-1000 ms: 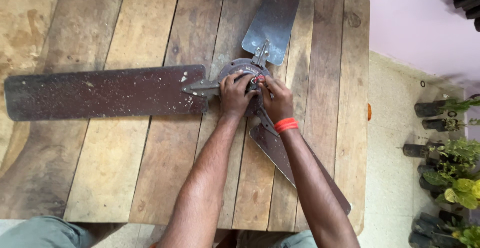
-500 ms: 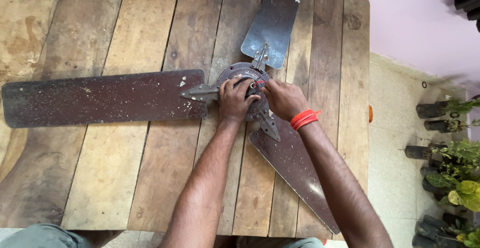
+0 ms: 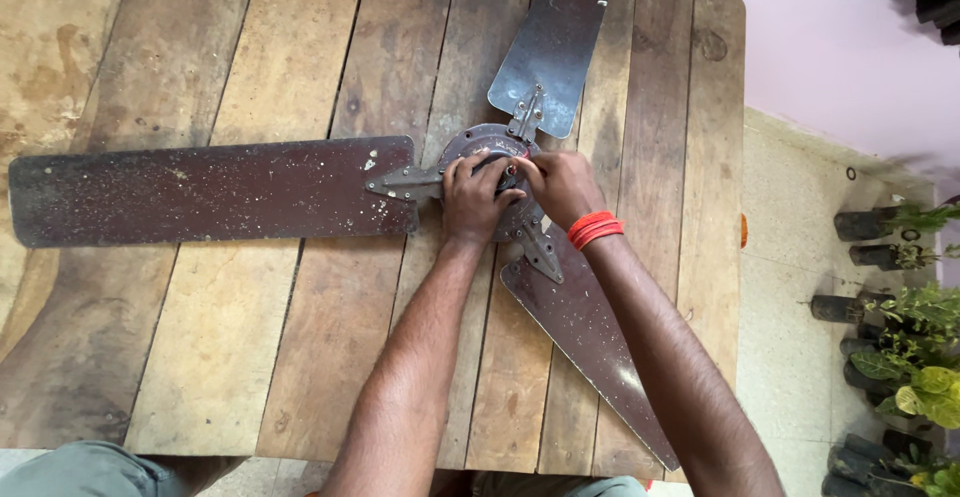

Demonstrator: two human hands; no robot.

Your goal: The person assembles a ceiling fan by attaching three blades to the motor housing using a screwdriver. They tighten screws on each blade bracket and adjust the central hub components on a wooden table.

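Since the earlier frame, the right hand (image 3: 562, 187) swung rightward; both hands' fingers (image 3: 470, 169) stayed clamped on the fan hub (image 3: 487, 145), longest blade (image 3: 200, 192) pointing left.

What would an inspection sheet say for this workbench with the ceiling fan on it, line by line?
Surface: worn wooden plank table, stained.
Job's things: dusty brown ceiling fan lying flat, three blades spread out.
Clutter: nothing seen.
Hands: left hand and right hand both on the fan's hub; orange band on right wrist; exact grip hidden.
Cables: nothing seen.
Surroundings: pale tiled floor, potted plants at right, lilac wall.
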